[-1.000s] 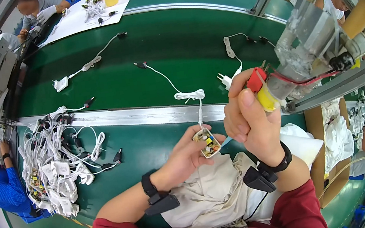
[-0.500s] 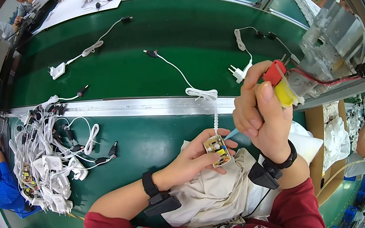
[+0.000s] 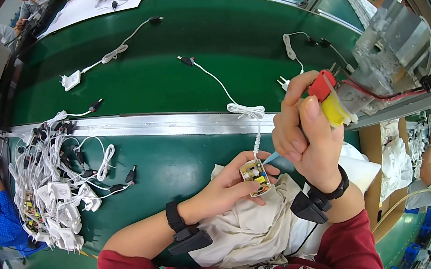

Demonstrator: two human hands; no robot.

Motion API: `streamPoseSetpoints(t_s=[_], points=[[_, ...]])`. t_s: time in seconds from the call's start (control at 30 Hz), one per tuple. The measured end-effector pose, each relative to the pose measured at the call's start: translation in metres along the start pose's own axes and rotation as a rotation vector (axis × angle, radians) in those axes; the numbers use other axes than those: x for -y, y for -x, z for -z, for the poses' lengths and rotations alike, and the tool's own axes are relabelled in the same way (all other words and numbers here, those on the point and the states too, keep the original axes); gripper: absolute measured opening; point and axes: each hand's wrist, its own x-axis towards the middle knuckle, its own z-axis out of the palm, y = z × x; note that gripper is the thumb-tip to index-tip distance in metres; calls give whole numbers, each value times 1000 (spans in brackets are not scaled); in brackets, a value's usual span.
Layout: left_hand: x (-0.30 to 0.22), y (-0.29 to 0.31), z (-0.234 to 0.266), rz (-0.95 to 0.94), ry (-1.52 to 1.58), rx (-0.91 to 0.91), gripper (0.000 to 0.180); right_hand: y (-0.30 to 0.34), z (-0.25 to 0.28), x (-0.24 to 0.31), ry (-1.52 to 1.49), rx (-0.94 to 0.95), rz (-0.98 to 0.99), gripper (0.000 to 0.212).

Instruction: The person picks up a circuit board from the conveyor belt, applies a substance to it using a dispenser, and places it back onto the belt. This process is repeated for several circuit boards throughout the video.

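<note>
While I watch through the head camera from afar, I see the open white adapter casing (image 3: 254,172), its circuit board facing up, lodged in the left hand (image 3: 223,188). The thumb presses over its lower left edge, and the other fingers wrap behind it, with tips showing past its right side. Its white cord (image 3: 256,141) leaves the top end, passes over the forefinger and runs across the metal rail (image 3: 171,131) to a tied coil lying partly beyond it. Above and right of the casing, my right hand (image 3: 308,135) is curled around the red-and-yellow end of a grey hanging tool (image 3: 391,35). A pale blue tip (image 3: 271,157) sticks out below those fingers, just beside the casing's upper right corner; I cannot tell whether they touch.
</note>
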Motion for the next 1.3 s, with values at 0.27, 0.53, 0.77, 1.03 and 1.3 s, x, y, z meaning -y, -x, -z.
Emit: streamPoseSetpoints(t_s=[0.27,0.53,0.77,1.03,1.3], points=[[1,1,1,-6,16,-6,50,1,-2,-1,-13,-7,-4,31],[-1,1,-1,3,24,-11,50,2,-2,-1,-19,-2,-12,30],[0,2,-1,11,39,-17,50,3,-2,0,-2,-4,-10,28],[4,0,-1,-3,-29,33,53,-1,-1,2,22,-18,8,28],[5,0,-3,-26,-43,30,48,1,-4,2,31,-20,3,28]])
